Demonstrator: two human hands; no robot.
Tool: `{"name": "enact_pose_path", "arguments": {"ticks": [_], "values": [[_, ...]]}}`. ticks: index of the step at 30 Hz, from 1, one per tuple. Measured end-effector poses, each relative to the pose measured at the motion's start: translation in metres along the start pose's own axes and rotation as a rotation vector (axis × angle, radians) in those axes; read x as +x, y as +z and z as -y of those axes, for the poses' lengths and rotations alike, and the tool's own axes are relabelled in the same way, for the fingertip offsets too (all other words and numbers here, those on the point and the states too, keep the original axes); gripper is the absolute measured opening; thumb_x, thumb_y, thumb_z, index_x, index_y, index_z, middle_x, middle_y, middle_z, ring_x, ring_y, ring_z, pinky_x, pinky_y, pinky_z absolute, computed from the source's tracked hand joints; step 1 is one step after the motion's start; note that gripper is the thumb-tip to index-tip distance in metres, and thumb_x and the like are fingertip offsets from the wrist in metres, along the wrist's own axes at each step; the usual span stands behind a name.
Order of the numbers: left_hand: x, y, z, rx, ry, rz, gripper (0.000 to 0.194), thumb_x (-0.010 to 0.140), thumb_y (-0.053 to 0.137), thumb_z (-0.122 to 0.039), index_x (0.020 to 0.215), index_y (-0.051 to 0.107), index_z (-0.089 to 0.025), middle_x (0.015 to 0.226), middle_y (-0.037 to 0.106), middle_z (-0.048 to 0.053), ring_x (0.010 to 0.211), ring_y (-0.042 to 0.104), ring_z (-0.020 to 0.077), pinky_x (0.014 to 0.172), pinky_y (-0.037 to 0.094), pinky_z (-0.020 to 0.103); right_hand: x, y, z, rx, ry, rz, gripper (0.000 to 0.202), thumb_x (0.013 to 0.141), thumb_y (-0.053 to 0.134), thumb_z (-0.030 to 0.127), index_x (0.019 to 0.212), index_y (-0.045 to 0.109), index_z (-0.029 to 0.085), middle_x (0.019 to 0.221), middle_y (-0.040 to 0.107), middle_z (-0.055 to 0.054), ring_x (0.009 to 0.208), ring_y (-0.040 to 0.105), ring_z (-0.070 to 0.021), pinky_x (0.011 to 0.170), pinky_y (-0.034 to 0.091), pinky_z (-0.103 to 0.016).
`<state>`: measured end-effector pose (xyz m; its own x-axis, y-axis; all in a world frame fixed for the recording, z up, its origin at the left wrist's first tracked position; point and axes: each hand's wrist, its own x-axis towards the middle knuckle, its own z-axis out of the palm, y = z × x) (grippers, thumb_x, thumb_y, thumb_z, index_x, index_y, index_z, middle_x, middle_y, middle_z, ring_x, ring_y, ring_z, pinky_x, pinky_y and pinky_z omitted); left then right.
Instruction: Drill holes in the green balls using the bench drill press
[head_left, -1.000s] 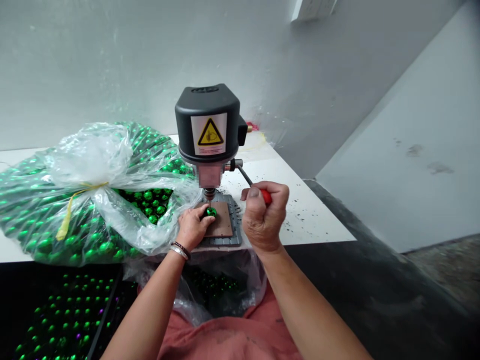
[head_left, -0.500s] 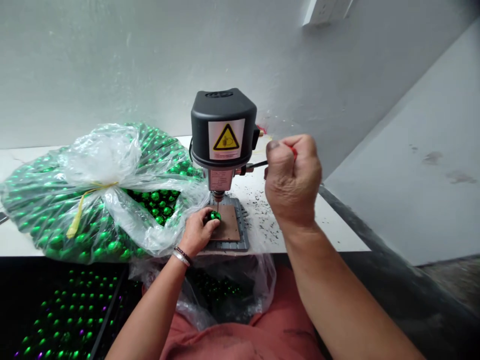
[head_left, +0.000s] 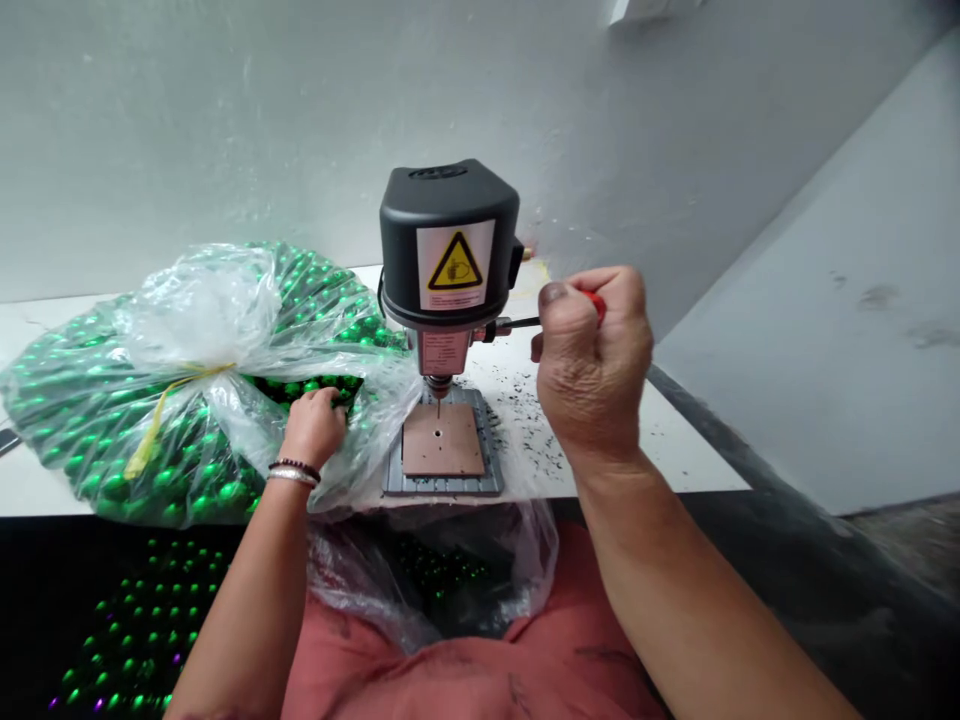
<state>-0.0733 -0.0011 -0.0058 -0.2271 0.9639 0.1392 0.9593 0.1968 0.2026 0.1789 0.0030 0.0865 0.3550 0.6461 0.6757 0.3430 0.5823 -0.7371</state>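
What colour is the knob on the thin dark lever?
The knob is red, partly covered by the right hand; head view shows it best.

1. Glossy beads (head_left: 276, 391) gleam through a clear, crinkled plastic bag (head_left: 201, 325).
2. The drill casing (head_left: 450, 203) wears a matt finish.
3. A smooth, matt board (head_left: 442, 453) tops a grooved, metal-looking base (head_left: 492, 462).
4. The worker's garment (head_left: 465, 680) is matt cloth.

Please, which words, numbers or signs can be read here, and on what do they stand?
No word or number is legible.
Drill press head: yellow warning triangle with a hand-like symbol.
Small print under the triangle: unreadable.
Label below the head: too small to read.
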Motion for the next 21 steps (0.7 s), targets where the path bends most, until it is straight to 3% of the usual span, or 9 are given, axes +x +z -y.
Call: {"name": "enact_pose_path", "arguments": {"ticks": [5, 11, 14, 18, 21], "values": [[0.030, 0.019, 0.016, 0.279, -0.059, 0.297, 0.052, 0.085, 0.037, -0.038, 0.123, 0.054, -0.007, 0.119, 0.059, 0.025, 0.110, 0.058, 0.0355, 0.090, 0.045, 0.043, 0.000, 0.000, -0.001, 0.029, -0.039, 0.015, 0.023, 0.084, 0.048, 0.043, 0.077, 0.045, 0.021, 0.055, 0.043, 0.008, 0.044, 0.043, -0.0023, 0.045, 0.035, -0.019], [0.046, 0.021, 0.019, 0.287, -0.034, 0.407, 0.059, 0.074, 0.052, -0.035, 0.126, 0.052, -0.009, 0.117, 0.062, 0.024, 0.103, 0.062, 0.0346, 0.084, 0.048, 0.038, -0.001, -0.001, -0.001, 0.068, -0.066, 0.027, 0.018, 0.085, 0.048, 0.036, 0.078, 0.044, 0.020, 0.053, 0.040, 0.009, 0.042, 0.038, -0.0007, 0.044, 0.033, -0.017], [0.047, 0.022, 0.012, 0.289, -0.086, 0.408, 0.050, 0.076, 0.049, -0.032, 0.118, 0.057, -0.007, 0.107, 0.066, 0.026, 0.100, 0.063, 0.0381, 0.080, 0.048, 0.044, -0.001, -0.002, 0.000, 0.056, -0.082, 0.024, 0.017, 0.085, 0.049, 0.034, 0.078, 0.044, 0.020, 0.055, 0.040, 0.008, 0.045, 0.038, -0.0007, 0.045, 0.033, -0.017], [0.036, 0.024, 0.000, 0.268, -0.102, 0.337, 0.042, 0.080, 0.039, -0.020, 0.114, 0.058, -0.005, 0.116, 0.059, 0.028, 0.103, 0.062, 0.0373, 0.080, 0.048, 0.044, -0.002, -0.004, 0.000, 0.031, -0.106, 0.035, 0.018, 0.085, 0.048, 0.035, 0.078, 0.045, 0.019, 0.061, 0.041, 0.007, 0.050, 0.040, -0.0003, 0.048, 0.034, -0.016], [0.025, 0.022, -0.003, 0.222, -0.067, 0.284, 0.042, 0.082, 0.037, -0.019, 0.118, 0.055, -0.007, 0.120, 0.056, 0.026, 0.103, 0.061, 0.0340, 0.083, 0.047, 0.042, -0.002, -0.004, -0.001, 0.030, -0.121, 0.034, 0.019, 0.084, 0.048, 0.036, 0.079, 0.045, 0.018, 0.063, 0.043, 0.007, 0.051, 0.040, 0.0000, 0.048, 0.035, -0.016]]}}
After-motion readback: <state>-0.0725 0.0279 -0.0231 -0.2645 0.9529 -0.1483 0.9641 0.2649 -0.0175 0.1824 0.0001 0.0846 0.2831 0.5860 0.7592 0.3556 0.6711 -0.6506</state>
